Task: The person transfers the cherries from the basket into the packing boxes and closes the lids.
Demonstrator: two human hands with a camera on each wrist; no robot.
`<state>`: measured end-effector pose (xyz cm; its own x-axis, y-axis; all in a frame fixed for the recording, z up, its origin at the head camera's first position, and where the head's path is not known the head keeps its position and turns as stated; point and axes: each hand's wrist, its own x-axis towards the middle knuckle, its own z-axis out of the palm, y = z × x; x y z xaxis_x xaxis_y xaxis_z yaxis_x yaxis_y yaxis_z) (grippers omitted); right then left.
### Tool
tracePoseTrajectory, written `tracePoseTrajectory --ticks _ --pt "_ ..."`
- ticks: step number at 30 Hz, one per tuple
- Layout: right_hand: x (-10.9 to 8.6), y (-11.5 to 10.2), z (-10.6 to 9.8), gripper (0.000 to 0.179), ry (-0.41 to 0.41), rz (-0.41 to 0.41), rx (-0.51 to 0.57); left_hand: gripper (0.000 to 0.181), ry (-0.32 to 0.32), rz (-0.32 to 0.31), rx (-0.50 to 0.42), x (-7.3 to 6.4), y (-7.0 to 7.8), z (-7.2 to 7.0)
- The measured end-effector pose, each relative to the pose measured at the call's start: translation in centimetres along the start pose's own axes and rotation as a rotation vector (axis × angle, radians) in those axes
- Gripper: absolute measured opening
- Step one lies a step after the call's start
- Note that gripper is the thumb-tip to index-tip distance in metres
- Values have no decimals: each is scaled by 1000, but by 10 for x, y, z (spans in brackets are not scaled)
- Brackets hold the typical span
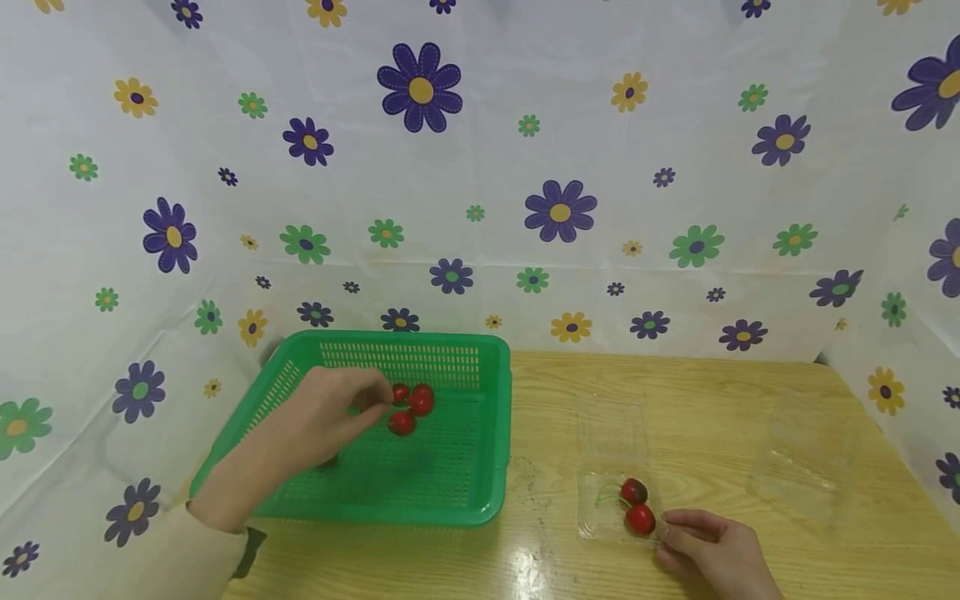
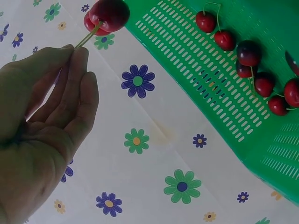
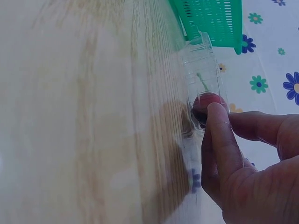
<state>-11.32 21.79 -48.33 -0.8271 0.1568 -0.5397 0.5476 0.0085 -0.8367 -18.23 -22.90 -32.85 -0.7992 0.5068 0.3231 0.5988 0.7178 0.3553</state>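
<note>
My left hand [image 1: 330, 417] is over the green basket [image 1: 498, 433], pinching thin stems between thumb and fingertips. From those stems hangs a pair of dark red cherries [image 2: 110, 16], clear in the left wrist view. Several more cherries [image 2: 225, 40] lie inside the basket. To the right, an open clear plastic box [image 1: 592, 521] rests on the table with two cherries [image 1: 640, 519] in it, their green stems pointing left. My right hand [image 1: 712, 546] pinches the box's near right edge, its fingertips close beside the lower cherry, as the right wrist view also shows.
Another clear plastic container [image 1: 806, 458] stands farther right on the wooden table [image 1: 547, 375]. A white flowered cloth [image 1: 480, 167] rises behind the table and along both sides.
</note>
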Motion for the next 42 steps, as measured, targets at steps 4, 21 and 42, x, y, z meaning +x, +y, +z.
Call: tracePoseTrajectory --ticks 4,21,42 --pt "0 0 1 40 -1 2 8 11 30 34 -14 1 5 1" --pt "3 0 2 41 7 11 -12 21 141 194 -54 4 28 18" --pt "3 0 2 41 10 8 -24 20 115 255 -118 9 51 40"
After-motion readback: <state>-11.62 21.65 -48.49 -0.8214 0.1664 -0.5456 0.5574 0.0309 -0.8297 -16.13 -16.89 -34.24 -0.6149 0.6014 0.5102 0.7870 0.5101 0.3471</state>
